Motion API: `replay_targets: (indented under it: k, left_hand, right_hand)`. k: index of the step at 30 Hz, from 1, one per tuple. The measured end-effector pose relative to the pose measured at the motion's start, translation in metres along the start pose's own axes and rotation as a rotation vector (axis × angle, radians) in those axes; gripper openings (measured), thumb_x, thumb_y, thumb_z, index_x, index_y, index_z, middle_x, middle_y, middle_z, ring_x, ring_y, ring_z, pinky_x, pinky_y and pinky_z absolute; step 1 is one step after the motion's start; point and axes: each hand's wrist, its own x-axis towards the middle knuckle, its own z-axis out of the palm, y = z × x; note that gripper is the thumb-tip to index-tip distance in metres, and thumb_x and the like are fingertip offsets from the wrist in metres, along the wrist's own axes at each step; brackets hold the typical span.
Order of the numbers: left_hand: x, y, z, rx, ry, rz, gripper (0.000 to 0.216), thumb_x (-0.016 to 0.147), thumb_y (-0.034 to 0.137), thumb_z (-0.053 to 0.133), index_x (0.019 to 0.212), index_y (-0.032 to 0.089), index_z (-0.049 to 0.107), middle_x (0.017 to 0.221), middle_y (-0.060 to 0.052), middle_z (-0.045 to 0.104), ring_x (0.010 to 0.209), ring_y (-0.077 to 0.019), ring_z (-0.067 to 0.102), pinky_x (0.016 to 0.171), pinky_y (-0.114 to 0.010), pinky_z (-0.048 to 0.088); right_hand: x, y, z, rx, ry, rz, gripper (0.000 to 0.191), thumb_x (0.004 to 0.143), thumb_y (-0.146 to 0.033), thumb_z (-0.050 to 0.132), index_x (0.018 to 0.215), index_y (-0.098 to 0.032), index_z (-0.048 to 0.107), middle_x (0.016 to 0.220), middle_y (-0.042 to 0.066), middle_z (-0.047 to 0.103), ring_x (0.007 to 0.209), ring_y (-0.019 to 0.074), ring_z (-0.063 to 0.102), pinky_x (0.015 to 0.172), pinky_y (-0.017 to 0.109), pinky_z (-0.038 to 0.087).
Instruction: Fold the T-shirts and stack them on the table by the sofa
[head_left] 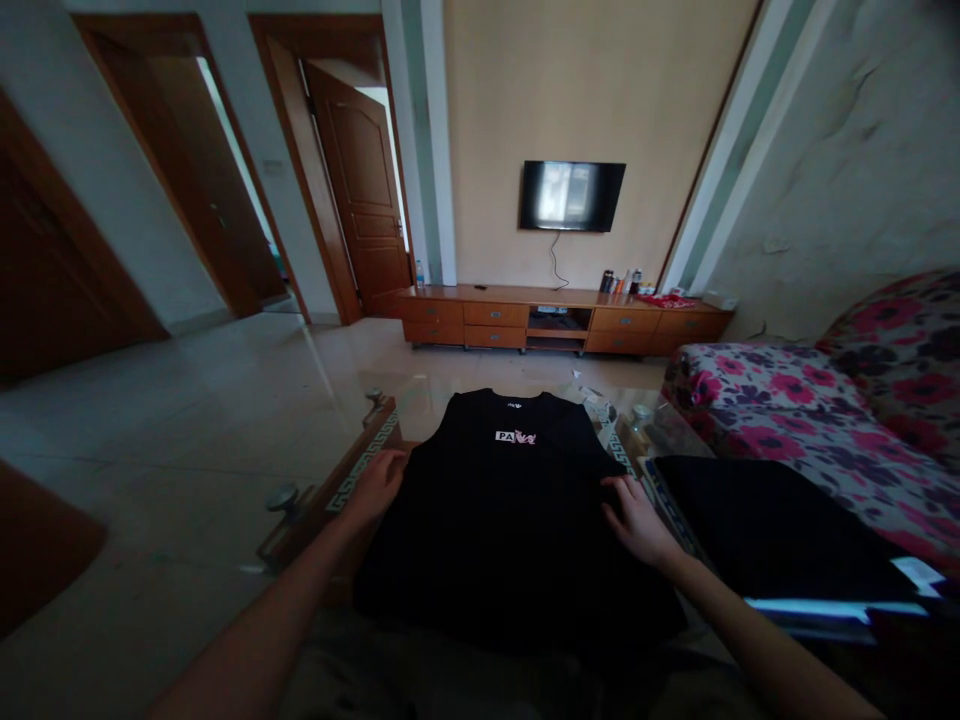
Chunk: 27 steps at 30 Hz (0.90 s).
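A black shirt (510, 530) lies spread out on a glass-topped table (364, 460), its neckline away from me. A small white and pink print (516, 437) shows on its chest, and no sleeves are visible at its sides. My left hand (377, 487) rests at the shirt's left edge, with its fingers loosely stretched and partly in shadow. On the opposite side, my right hand (637, 515) touches the shirt's right edge, fingers slightly bent and thumb apart. Neither hand visibly grips the cloth.
Right of the shirt lies a folded dark cloth (772, 525) on a stack. A floral sofa (795, 400) stands beyond it. Ahead, a low wooden cabinet (495, 315) holds bottles and cans below a wall television (574, 197). White scraps (596, 400) lie near the table's far right.
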Motion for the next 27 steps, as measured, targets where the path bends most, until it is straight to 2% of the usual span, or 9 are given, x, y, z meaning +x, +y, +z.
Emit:
replay_targets:
  k: [5,8,10,12,14,16,18,21,27]
  left_hand:
    - [-0.058,0.071,-0.024,0.013,-0.41,0.208,0.027,0.094,0.029,0.042,0.113,0.025,0.061,0.112,-0.006,0.062,0.104,-0.0212,0.061,0.098,-0.037,0.049]
    - [-0.09,0.101,-0.027,0.045,-0.56,0.28,0.03,0.092,0.035,0.05,0.12,0.027,0.059,0.118,-0.006,0.059,0.106,-0.0215,0.061,0.097,-0.036,0.048]
    - [-0.108,0.109,-0.022,0.108,-0.652,0.327,0.053,0.083,0.045,0.065,0.132,0.029,0.054,0.132,-0.009,0.054,0.121,-0.0288,0.056,0.105,-0.042,0.044]
    - [-0.122,0.11,-0.014,0.203,-0.732,0.343,0.09,0.068,0.054,0.079,0.147,0.033,0.042,0.148,-0.013,0.043,0.137,-0.0404,0.042,0.111,-0.055,0.036]
    - [-0.128,0.108,-0.006,0.289,-0.769,0.331,0.115,0.058,0.056,0.086,0.155,0.038,0.028,0.156,-0.015,0.034,0.142,-0.0471,0.032,0.112,-0.063,0.03]
    - [-0.129,0.108,0.0,0.332,-0.767,0.331,0.123,0.057,0.054,0.087,0.158,0.042,0.019,0.156,-0.014,0.033,0.142,-0.0469,0.032,0.111,-0.066,0.028]
    - [-0.127,0.108,0.003,0.336,-0.744,0.356,0.125,0.057,0.053,0.088,0.159,0.043,0.015,0.153,-0.014,0.037,0.14,-0.0443,0.036,0.112,-0.065,0.027]
    - [-0.122,0.107,0.006,0.32,-0.719,0.371,0.125,0.058,0.057,0.086,0.159,0.043,0.015,0.152,-0.014,0.039,0.14,-0.0439,0.036,0.112,-0.066,0.025]
    - [-0.102,0.101,0.011,0.274,-0.723,0.33,0.116,0.067,0.067,0.076,0.16,0.043,0.01,0.165,-0.013,0.021,0.151,-0.0459,0.014,0.113,-0.071,0.018]
  right_hand:
    - [-0.052,-0.05,-0.015,0.074,-0.276,-0.1,0.027,0.091,-0.03,0.048,0.115,-0.023,0.058,0.12,0.011,0.057,0.107,0.025,0.058,0.1,0.042,0.047]
    - [-0.077,-0.072,-0.013,0.008,-0.463,-0.14,0.048,0.085,-0.033,0.059,0.132,-0.024,0.054,0.138,0.013,0.05,0.126,0.03,0.051,0.108,0.049,0.04]
    - [-0.086,-0.082,-0.009,-0.058,-0.531,-0.117,0.074,0.079,-0.038,0.066,0.148,-0.027,0.043,0.151,0.015,0.04,0.138,0.0382,0.039,0.111,0.059,0.033]
    - [-0.088,-0.087,-0.004,-0.106,-0.538,-0.092,0.092,0.075,-0.043,0.071,0.156,-0.028,0.032,0.155,0.017,0.034,0.14,0.0435,0.033,0.109,0.065,0.031]
    - [-0.087,-0.088,0.001,-0.15,-0.514,-0.094,0.096,0.071,-0.043,0.075,0.156,-0.029,0.031,0.153,0.018,0.036,0.137,0.044,0.036,0.106,0.065,0.033]
    - [-0.084,-0.087,0.007,-0.203,-0.474,-0.116,0.097,0.069,-0.038,0.077,0.155,-0.03,0.035,0.15,0.018,0.04,0.133,0.0429,0.039,0.104,0.064,0.035]
    - [-0.082,-0.084,0.013,-0.24,-0.438,-0.134,0.099,0.068,-0.036,0.078,0.156,-0.031,0.033,0.149,0.018,0.041,0.132,0.0426,0.04,0.103,0.064,0.034]
    - [-0.08,-0.079,0.021,-0.234,-0.423,-0.131,0.104,0.07,-0.046,0.076,0.16,-0.03,0.025,0.151,0.02,0.039,0.136,0.0432,0.036,0.107,0.068,0.028]
    - [-0.062,-0.073,0.023,-0.208,-0.464,-0.109,0.115,0.067,-0.061,0.074,0.162,-0.025,0.021,0.154,0.023,0.034,0.142,0.0439,0.029,0.113,0.069,0.019]
